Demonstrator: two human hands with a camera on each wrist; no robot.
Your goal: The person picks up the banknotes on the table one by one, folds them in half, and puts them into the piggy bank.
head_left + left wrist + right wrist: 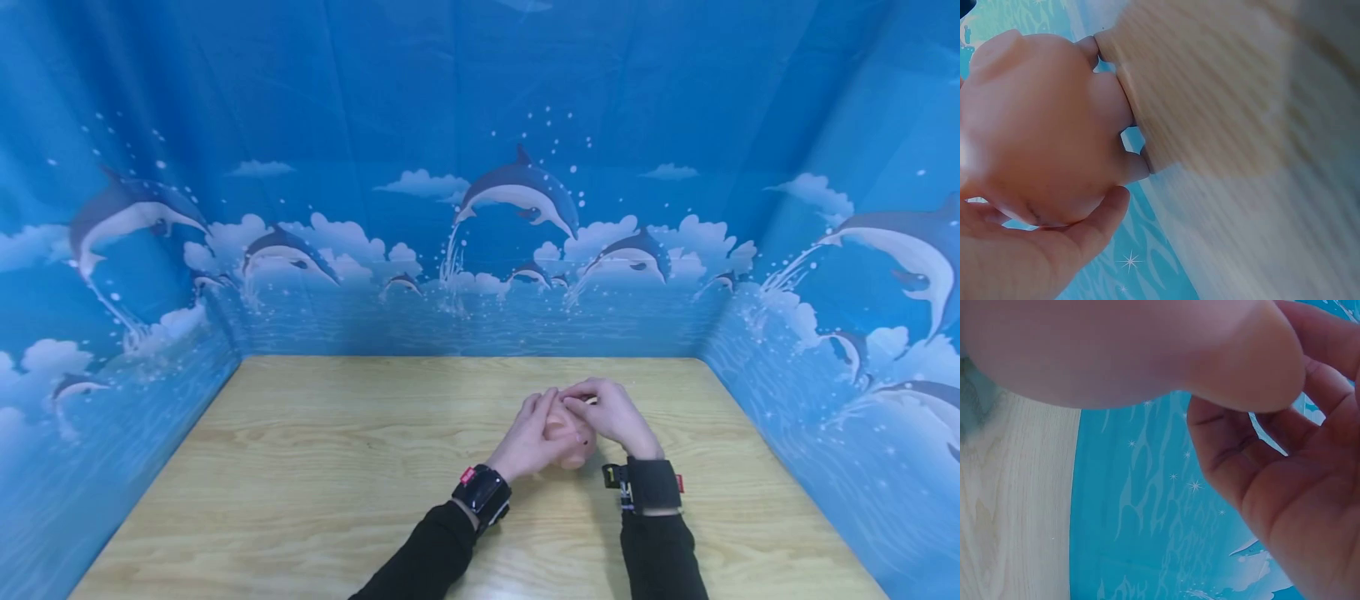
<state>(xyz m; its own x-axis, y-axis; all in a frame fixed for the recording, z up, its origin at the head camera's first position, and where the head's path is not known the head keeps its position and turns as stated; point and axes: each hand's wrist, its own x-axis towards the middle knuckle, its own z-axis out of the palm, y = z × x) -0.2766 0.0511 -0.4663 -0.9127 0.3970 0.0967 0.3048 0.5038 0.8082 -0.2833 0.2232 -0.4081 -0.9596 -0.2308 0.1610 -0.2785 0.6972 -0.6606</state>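
A pink piggy bank (567, 428) stands on its short legs on the table, its snout turned toward me in the head view. My left hand (527, 437) grips its left side, and the thumb presses low on the body (1041, 125) in the left wrist view. My right hand (613, 415) is at the top of the piggy bank, thumb and fingers bent together beside an ear (1254, 369). That ear hides the right fingertips in the right wrist view, so I cannot tell whether they pinch something small.
The light wood-grain table (337, 467) reaches back to a blue curtain (390, 100) printed with dolphins, which also lines both sides. A black strapped device sits on each wrist, the left one (482, 493) and the right one (652, 485), below black sleeves.
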